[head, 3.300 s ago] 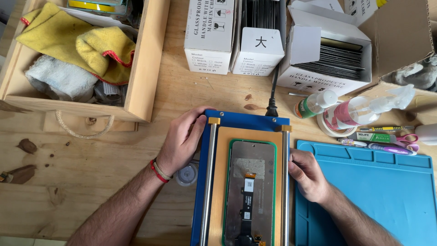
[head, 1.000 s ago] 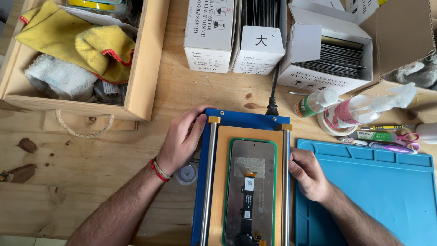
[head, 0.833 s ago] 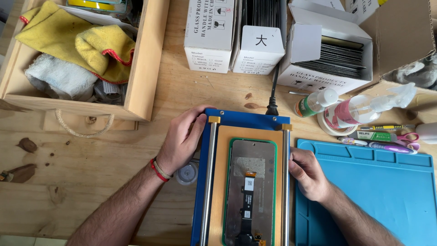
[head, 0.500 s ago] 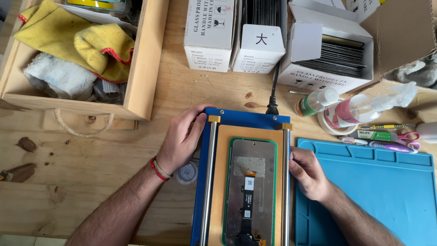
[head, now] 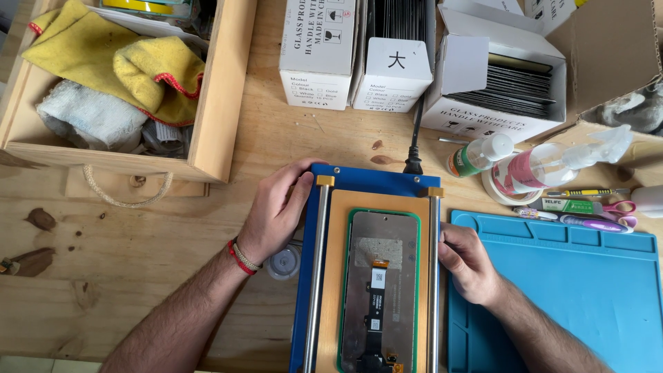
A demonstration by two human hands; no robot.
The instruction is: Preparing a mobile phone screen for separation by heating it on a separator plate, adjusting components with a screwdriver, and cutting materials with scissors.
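Phone screen [head: 380, 290] lies face-down on blue separator machine [head: 359, 181].

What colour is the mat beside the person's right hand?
The mat is light blue, seen in the head view, the only one.

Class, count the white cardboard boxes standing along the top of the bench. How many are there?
3. One closed box at left; a middle box beside it, open and holding dark sheets; an open box at right with stacked dark sheets. More may lie beyond the frame.
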